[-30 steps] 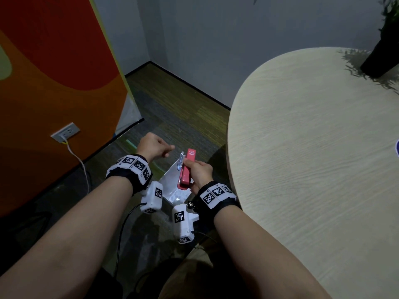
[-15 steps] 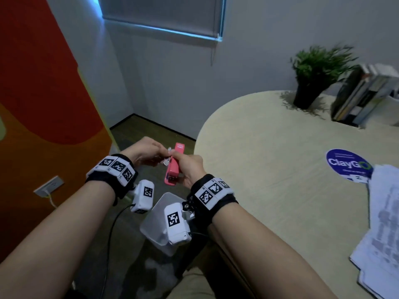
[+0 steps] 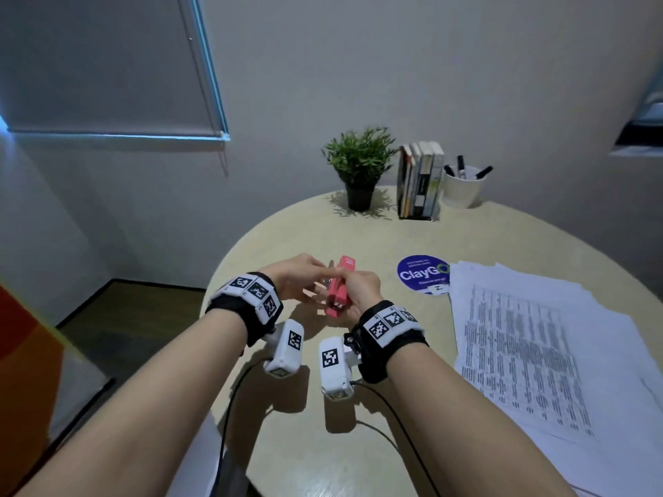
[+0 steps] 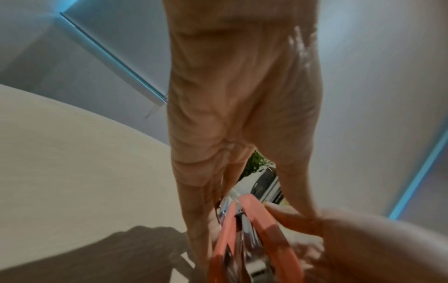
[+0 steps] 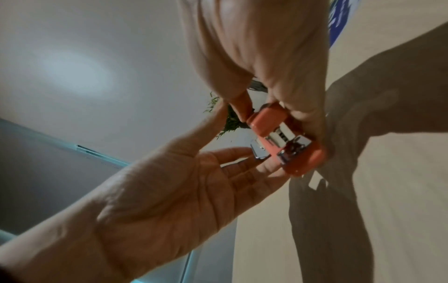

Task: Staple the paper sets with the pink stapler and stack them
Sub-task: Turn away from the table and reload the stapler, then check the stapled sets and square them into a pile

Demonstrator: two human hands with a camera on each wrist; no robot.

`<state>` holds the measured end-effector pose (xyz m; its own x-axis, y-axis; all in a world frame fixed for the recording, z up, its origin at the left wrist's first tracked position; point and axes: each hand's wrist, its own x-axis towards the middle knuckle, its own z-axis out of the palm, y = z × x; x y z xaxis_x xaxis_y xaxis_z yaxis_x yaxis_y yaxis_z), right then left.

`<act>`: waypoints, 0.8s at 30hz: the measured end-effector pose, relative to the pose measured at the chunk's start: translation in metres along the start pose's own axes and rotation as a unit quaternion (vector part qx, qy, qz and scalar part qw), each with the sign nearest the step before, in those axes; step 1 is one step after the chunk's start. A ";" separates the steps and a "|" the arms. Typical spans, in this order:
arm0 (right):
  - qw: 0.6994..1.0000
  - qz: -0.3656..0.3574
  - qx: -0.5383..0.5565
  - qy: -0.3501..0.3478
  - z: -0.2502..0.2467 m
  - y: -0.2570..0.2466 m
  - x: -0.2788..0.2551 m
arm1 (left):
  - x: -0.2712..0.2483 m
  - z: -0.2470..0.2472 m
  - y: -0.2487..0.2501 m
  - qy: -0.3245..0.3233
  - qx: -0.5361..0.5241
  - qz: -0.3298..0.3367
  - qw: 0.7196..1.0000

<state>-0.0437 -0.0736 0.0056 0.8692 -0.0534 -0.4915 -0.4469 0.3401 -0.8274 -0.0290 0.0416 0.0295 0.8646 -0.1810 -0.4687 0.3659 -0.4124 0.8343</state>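
Observation:
My right hand (image 3: 360,286) grips the pink stapler (image 3: 340,285) a little above the left part of the round beige table (image 3: 323,432). The stapler's two pink halves stand apart, with the metal magazine showing between them (image 5: 282,134). My left hand (image 3: 301,278) lies beside it with fingers straight, its fingertips (image 5: 257,162) touching the stapler's metal underside and the thumb up against its top. The left wrist view shows the stapler (image 4: 254,239) close up between both hands. A loose spread of printed paper sheets (image 3: 520,338) lies on the table to the right.
At the table's far edge stand a potted plant (image 3: 360,166), a row of books (image 3: 419,181) and a white cup of pens (image 3: 462,186). A blue round ClayGo sticker (image 3: 421,272) lies beside the papers. The floor drops away left of the table edge.
Both hands carried the stapler from over the floor and a clear bin on the left to above the table. My left hand went from curled to straight fingers against the stapler.

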 end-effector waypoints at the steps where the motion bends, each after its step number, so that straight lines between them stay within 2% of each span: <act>1: 1.000 0.001 0.006 0.011 -0.008 -0.003 0.006 | 0.005 0.006 0.003 -0.005 0.020 0.001 1.000; 3: 0.999 0.025 0.034 0.015 -0.016 -0.006 0.014 | 0.015 0.015 0.005 0.008 0.060 0.004 0.998; 7: 0.998 0.047 0.031 -0.030 -0.021 -0.007 0.016 | 0.034 0.021 -0.001 0.093 0.144 -0.010 0.985; 11: 0.992 0.066 0.043 -0.096 -0.030 -0.003 0.017 | 0.047 0.016 -0.007 0.187 0.213 -0.027 0.959; 15: 0.992 0.033 -0.027 -0.122 -0.039 -0.008 0.021 | 0.051 -0.005 -0.010 0.236 0.298 -0.052 0.923; 18: 0.989 -0.058 -0.122 -0.064 -0.069 -0.021 0.028 | 0.056 -0.024 -0.015 0.258 0.333 -0.073 0.904; 20: 0.972 -0.125 -0.198 0.003 -0.094 -0.030 0.034 | 0.060 -0.032 -0.020 0.276 0.346 -0.083 0.893; 24: 0.934 -0.163 -0.269 0.171 -0.161 -0.056 0.040 | 0.062 -0.025 -0.016 0.364 0.362 -0.078 0.854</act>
<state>-0.0182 -0.2463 -0.0118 0.9009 -0.3989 -0.1711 -0.2910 -0.2625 -0.9200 0.0273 0.0592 -0.0056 0.9061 0.4218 -0.0327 0.4156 -0.8729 0.2557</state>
